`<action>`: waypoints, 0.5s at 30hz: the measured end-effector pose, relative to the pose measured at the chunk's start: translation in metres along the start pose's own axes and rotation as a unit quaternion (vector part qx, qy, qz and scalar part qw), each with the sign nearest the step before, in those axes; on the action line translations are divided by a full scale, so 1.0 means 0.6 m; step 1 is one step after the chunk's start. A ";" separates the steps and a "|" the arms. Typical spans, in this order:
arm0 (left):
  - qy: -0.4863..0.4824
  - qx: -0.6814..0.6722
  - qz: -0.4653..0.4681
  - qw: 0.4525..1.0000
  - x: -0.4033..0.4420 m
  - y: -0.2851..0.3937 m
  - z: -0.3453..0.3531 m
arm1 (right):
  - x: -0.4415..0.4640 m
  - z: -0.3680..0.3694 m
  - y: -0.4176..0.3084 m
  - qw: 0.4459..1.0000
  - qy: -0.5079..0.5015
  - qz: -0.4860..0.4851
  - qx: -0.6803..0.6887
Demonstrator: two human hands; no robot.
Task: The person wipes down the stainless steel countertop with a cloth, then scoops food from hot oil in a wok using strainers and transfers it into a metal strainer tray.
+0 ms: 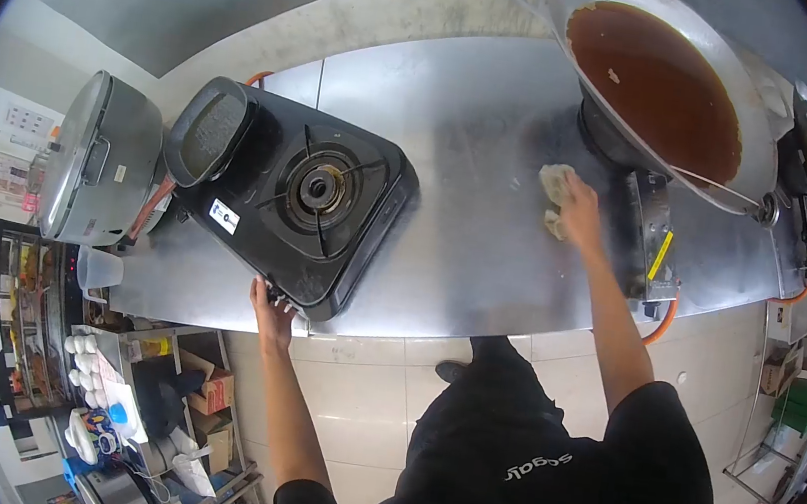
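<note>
Cloth (555,182): pale, crumpled, partly covered, apparently one piece, on the steel counter (464,249) | Gas stove (314,203): black, boxy, upright, set askew, near corner at the counter's front edge

Over on that steel counter (462,269), a big pot (122,167) stands by the left end, a black stove (294,198) and metal burner (644,231) by the front edge, a rag (554,183) between.

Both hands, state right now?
Left hand: at the front edge of the black stove; grip can't be told.
Right hand: holding a pale cloth on the steel counter.
</note>
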State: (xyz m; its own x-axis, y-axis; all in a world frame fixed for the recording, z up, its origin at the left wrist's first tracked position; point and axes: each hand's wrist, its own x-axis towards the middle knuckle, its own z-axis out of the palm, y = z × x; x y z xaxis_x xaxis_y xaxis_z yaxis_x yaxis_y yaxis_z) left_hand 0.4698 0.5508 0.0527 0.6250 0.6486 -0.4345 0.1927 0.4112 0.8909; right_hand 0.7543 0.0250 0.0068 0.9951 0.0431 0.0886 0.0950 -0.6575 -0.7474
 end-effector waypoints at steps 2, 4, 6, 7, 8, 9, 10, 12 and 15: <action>0.021 -0.019 -0.014 1.000 -0.001 0.008 0.018 | 0.005 0.030 -0.014 0.958 0.062 -0.046 -0.275; 0.040 -0.033 -0.008 0.999 0.001 0.008 0.029 | 0.061 0.058 -0.016 0.955 0.090 -0.074 -0.272; 0.038 -0.054 -0.021 0.998 0.016 0.000 0.014 | 0.121 0.084 -0.015 0.952 0.090 -0.098 -0.274; 0.026 -0.064 -0.028 0.997 0.023 -0.002 0.003 | 0.165 0.088 -0.024 0.951 0.082 -0.113 -0.278; 0.015 -0.075 -0.035 0.996 0.029 -0.008 -0.002 | 0.211 0.096 -0.028 0.953 0.070 -0.129 -0.265; -0.005 -0.089 -0.037 0.995 0.029 -0.008 -0.001 | 0.254 0.107 -0.026 0.955 0.057 -0.145 -0.251; 0.000 -0.091 -0.042 0.995 0.028 -0.007 0.001 | 0.300 0.123 -0.015 0.952 0.055 -0.185 -0.238; 0.010 -0.096 -0.051 0.994 0.022 -0.004 0.008 | 0.390 0.148 -0.004 0.945 0.048 -0.247 -0.210; 0.005 -0.083 -0.057 0.995 0.003 -0.001 0.035 | 0.392 0.170 0.000 0.936 0.026 -0.291 -0.196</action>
State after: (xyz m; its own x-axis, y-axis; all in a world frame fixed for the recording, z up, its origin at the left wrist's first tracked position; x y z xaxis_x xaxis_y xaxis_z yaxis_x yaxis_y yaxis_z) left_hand 0.4868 0.5383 0.0543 0.5991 0.5972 -0.5333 0.1342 0.5817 0.8022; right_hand 0.9907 0.1118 -0.0392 0.7742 0.4499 0.4451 0.5938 -0.7598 -0.2647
